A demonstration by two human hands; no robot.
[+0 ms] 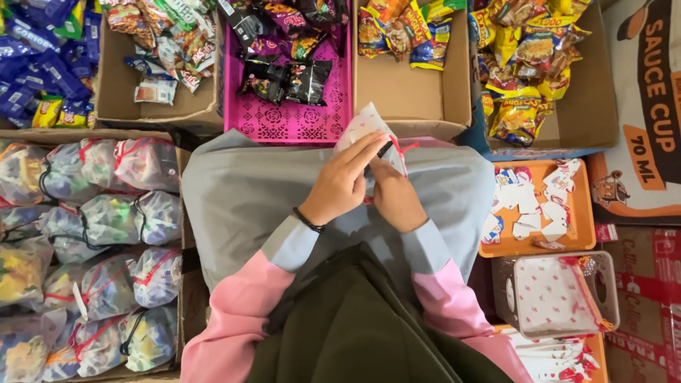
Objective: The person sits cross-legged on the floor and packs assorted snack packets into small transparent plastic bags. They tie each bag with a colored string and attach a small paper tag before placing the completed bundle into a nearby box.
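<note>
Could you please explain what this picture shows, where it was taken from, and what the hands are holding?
There is no machine here: a person works with two bare hands, and the single picture comes from a camera worn on their head, looking straight down. The left hand, with a thin black wristband, and the right hand together hold a small white drawstring pouch with red dots and a red cord over a grey cloth lap. Around them lie a pink plastic tray of dark snack packets, brown cardboard boxes of colourful snack packets, a large cardboard box of filled clear drawstring bags on the person's left, an orange tray of small white cards, and a grey basket of empty white pouches.
</note>
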